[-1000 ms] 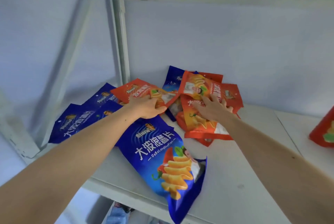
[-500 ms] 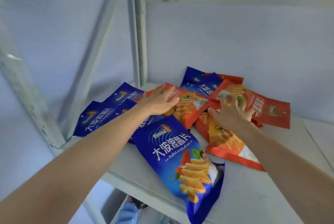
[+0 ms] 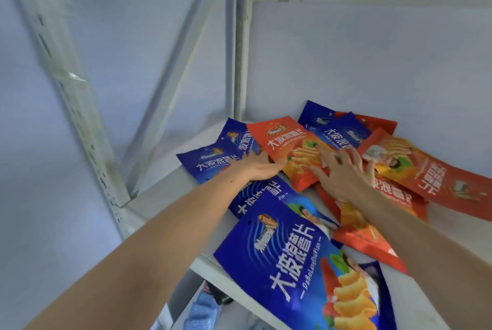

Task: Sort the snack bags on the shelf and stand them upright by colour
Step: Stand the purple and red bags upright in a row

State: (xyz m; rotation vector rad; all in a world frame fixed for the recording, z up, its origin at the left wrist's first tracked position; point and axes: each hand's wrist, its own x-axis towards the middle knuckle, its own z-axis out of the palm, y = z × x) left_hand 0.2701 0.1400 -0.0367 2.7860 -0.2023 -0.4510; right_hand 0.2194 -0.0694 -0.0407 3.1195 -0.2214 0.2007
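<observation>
It's a white metal shelf [image 3: 170, 196] with a messy pile of chip bags lying flat on it. Blue bags [image 3: 290, 257] sit mostly front and left, orange bags [image 3: 431, 175] sprawl back and right, overlapping each other.

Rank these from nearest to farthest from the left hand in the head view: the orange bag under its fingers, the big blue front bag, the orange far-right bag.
1. Orange bag, touching the left hand.
2. Big blue front bag, nearer the shelf edge.
3. Orange far-right bag, beyond the right hand.
</observation>
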